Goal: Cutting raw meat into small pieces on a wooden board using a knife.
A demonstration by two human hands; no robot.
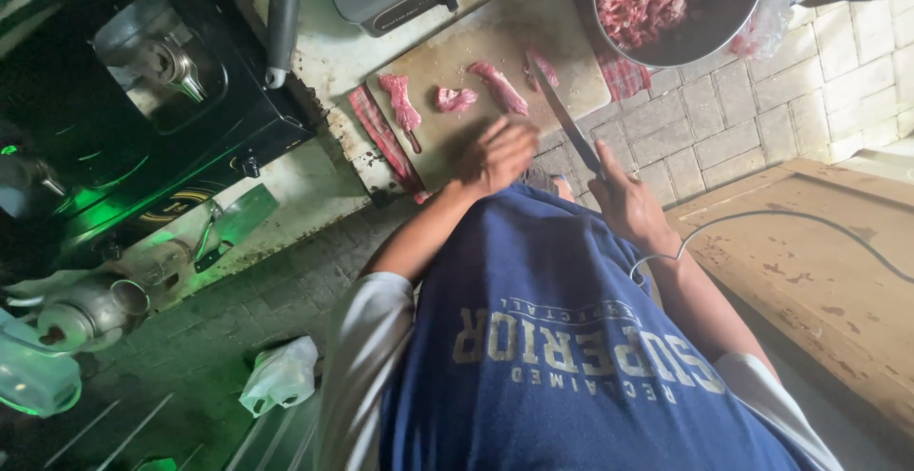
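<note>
Four meat strips [401, 101] on board [457, 133], left hand [497, 154] loosely curled, right hand [626, 206] gripping knife [564, 115]

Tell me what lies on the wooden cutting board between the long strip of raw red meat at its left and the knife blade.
In the head view, two smaller meat pieces lie between that strip and the blade.

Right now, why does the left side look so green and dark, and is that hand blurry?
In the head view, green light tints the dark stove and kettle; daylight falls evenly on the cutting board; the left hand is smeared by motion blur, while the right hand and its knife look sharper.
</note>
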